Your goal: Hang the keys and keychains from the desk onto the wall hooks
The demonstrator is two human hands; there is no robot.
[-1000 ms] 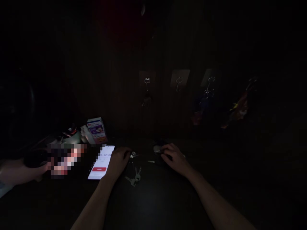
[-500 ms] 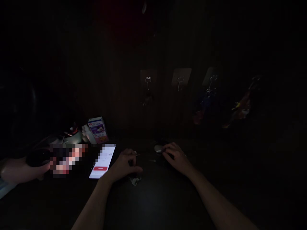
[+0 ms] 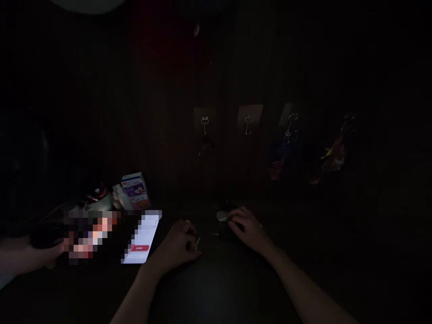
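In the dim head view, my left hand rests low over the dark tabletop. Its fingers are curled into a pinch, and a small pale crumpled piece shows at the fingertips. To the right, my right hand has its fingertips closed on the edge of a small shiny silver object with a dark part beside it; its kind is too dark to make out. A thin pale sliver lies between the hands.
A lit phone lies left of my left hand. Farther left, another person's hand holds a device with a blurred screen. Behind stands a small printed box. Wall hooks carry keys and dangling items.
My left hand has closed its fingers over the pale crumpled piece that lay below them on the table. My right hand stays at the silver object. The view has tilted up slightly.
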